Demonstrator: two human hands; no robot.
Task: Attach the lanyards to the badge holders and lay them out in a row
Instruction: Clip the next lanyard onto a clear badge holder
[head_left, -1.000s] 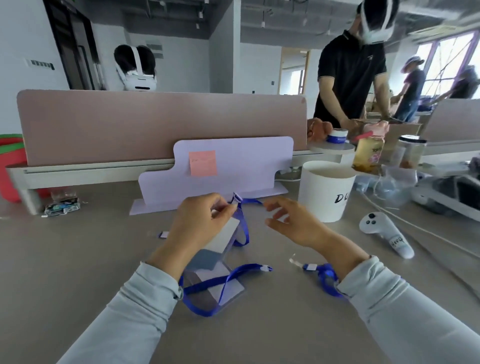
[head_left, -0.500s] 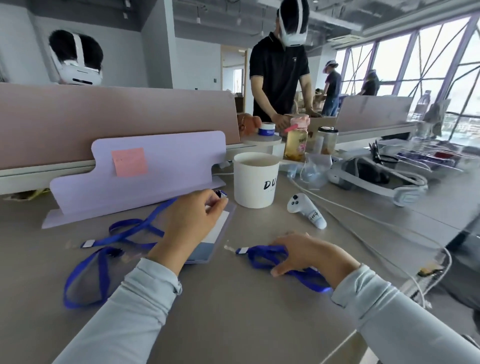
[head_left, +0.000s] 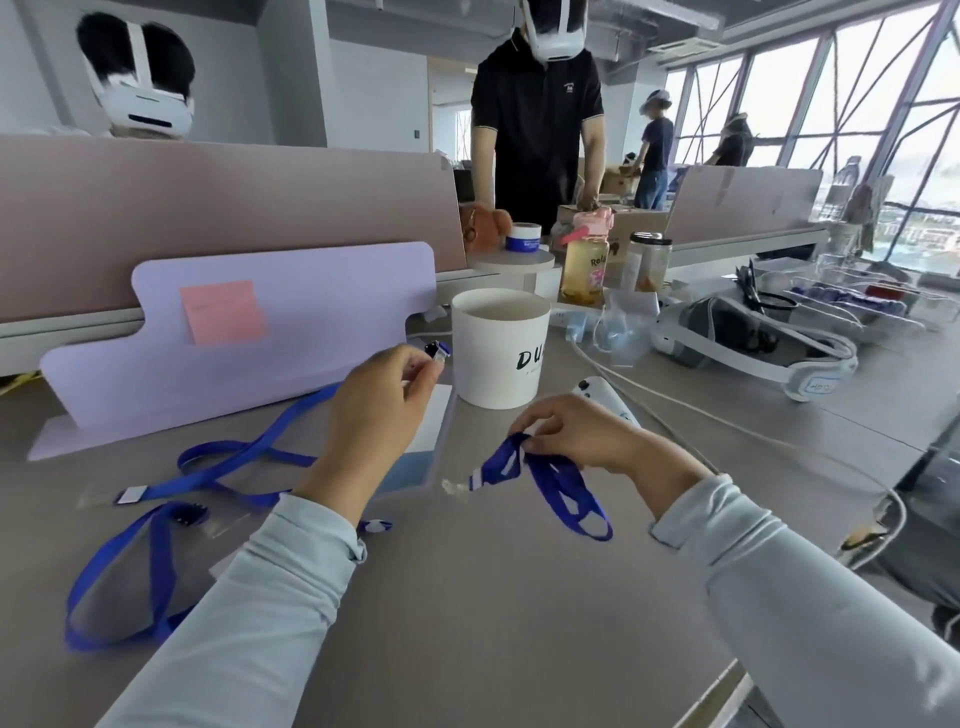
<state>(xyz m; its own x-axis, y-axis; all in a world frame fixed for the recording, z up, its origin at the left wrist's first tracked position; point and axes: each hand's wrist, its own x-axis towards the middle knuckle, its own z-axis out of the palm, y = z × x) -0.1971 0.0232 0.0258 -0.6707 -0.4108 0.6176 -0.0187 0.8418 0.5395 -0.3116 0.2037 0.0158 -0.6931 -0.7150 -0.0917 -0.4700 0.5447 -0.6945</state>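
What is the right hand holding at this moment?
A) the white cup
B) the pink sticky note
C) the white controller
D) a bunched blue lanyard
D: the right hand pinches the blue lanyard, which hangs bunched from its fingers, while the white cup stands untouched behind it.

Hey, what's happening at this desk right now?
A person in pale sleeves is pairing blue lanyards with badge holders. The left hand pinches a lanyard clip raised beside the white cup, over a badge holder lying on the desk. The right hand pinches a bunched second lanyard just above the desk, its clip end dangling. A third lanyard lies looped at the far left. Nothing looks laid out in a row yet.
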